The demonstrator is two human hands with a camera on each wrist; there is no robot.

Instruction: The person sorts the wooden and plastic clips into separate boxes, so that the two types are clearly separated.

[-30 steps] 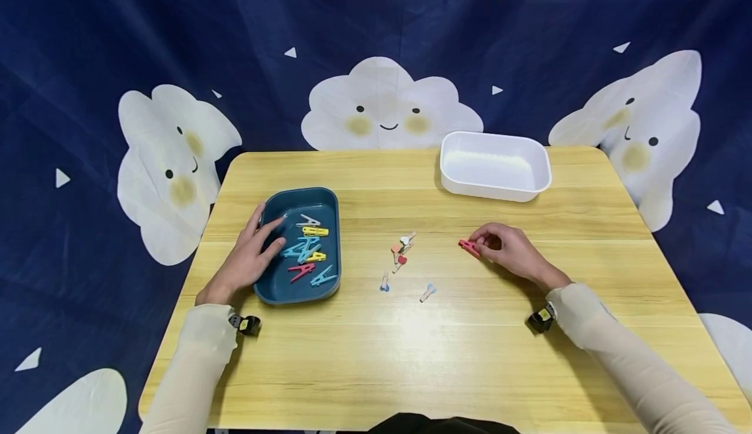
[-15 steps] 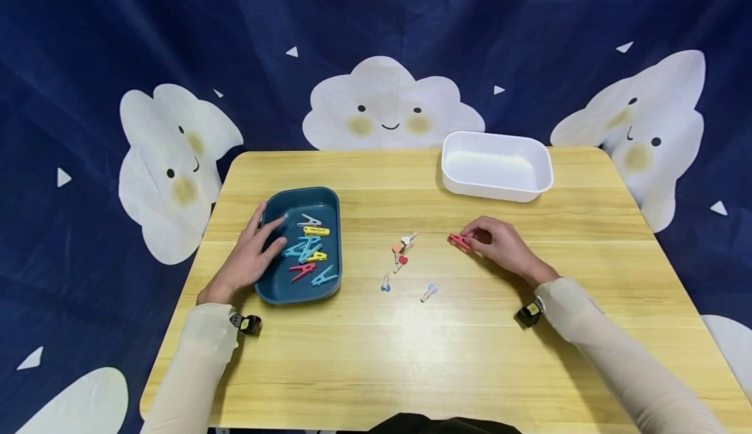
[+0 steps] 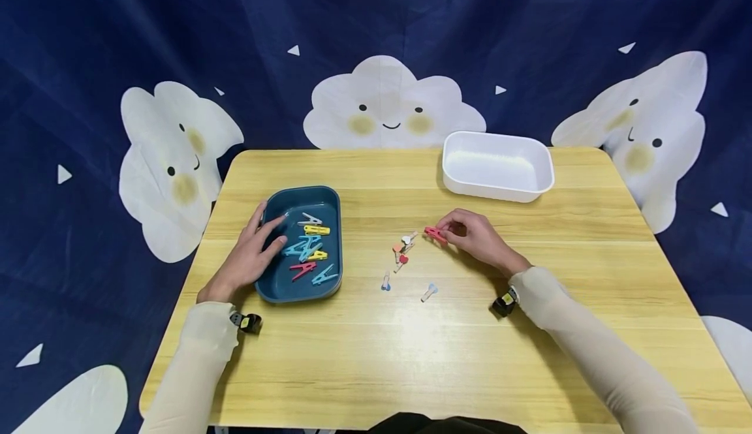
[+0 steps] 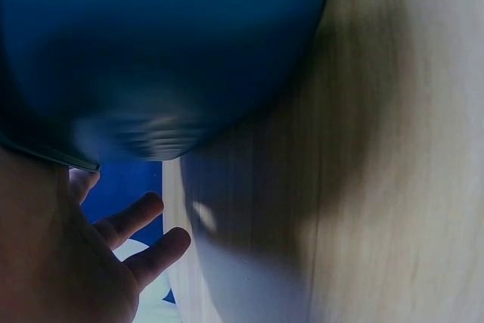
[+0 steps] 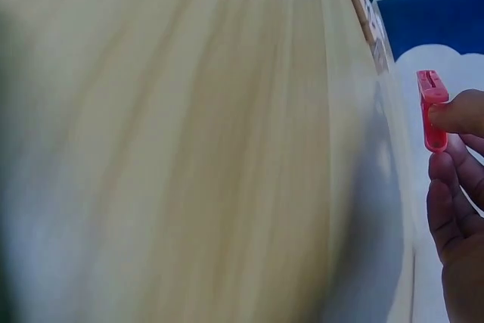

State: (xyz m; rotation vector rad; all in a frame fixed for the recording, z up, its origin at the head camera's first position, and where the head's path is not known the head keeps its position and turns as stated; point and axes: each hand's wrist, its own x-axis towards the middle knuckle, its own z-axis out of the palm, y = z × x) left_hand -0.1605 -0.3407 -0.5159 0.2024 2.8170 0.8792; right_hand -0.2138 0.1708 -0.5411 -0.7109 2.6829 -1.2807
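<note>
My right hand pinches a red plastic clothespin between thumb and fingertips, just above the table. In the right wrist view the red clothespin stands upright at the thumb. Left of it lie several small wooden clips with hearts. My left hand rests over the left rim of a dark blue bin, thumb and index finger reaching inside. The left wrist view shows other fingers straight outside the bin. Several clothespins, blue, yellow, grey and red, lie in the bin.
A white bin stands at the back right of the wooden table. Two blue-heart clips, one of them this pale blue clip, lie nearer the front. A dark blue cloud-patterned curtain hangs behind the table.
My right hand has carried the red clothespin leftward and slightly away from me, close to the small heart clips. My left hand has stayed at the blue bin.
</note>
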